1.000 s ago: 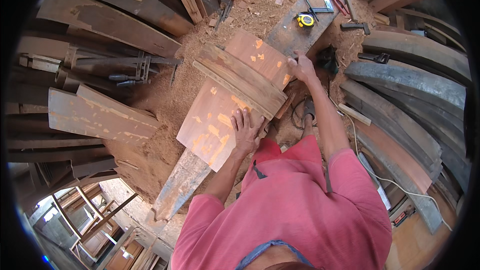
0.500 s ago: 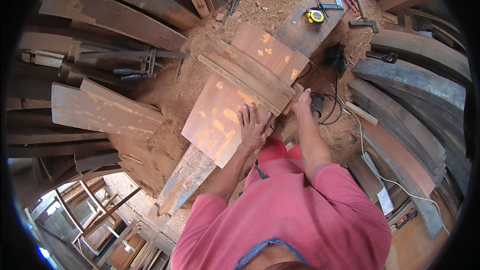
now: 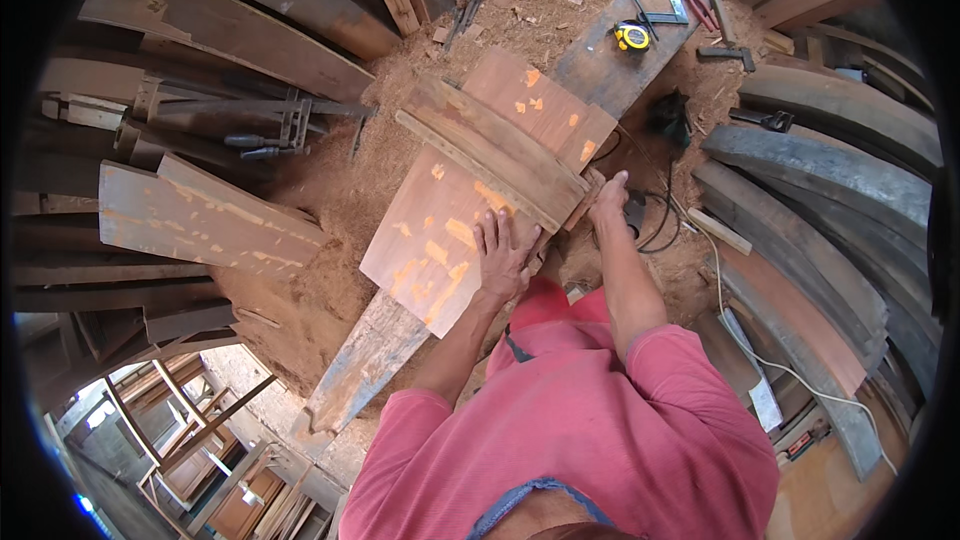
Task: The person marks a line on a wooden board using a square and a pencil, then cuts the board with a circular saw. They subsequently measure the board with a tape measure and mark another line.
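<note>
Left hand (image 3: 503, 258): spread flat, fingers splayed, pressed on the reddish-brown flat wooden panel (image 3: 440, 230) at frame centre.
Right hand (image 3: 607, 202): closed around the lower end of the stacked brown wooden battens (image 3: 500, 155) crossing the panel.
Yellow round tape measure (image 3: 632, 36): upper right, on a grey plank (image 3: 610, 60).
Sawdust (image 3: 340, 200): around the panel.

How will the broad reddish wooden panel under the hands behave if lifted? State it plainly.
The broad reddish wooden panel looks flat and thin, so probably stiff yet slightly flexing. The wooden battens lying across it would likely slide off if tipped. Sawdust around it suggests a dusty, slippery surface.
</note>
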Available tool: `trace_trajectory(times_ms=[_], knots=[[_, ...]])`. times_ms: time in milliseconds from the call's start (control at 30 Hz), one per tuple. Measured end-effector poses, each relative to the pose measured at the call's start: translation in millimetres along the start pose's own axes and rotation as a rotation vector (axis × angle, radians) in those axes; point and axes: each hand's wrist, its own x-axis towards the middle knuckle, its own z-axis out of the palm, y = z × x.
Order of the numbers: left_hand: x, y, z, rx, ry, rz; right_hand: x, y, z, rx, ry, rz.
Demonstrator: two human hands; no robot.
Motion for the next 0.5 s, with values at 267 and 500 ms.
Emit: trace_trajectory(times_ms=[267, 500], knots=[[4, 2, -3, -0.042, 0.064, 0.014, -50, -138, 54, -0.764, -0.627, -0.927], [1, 0, -6, -0.041, 0.037, 0.030, 8, -123, 32, -0.571, -0.576, -0.746]])
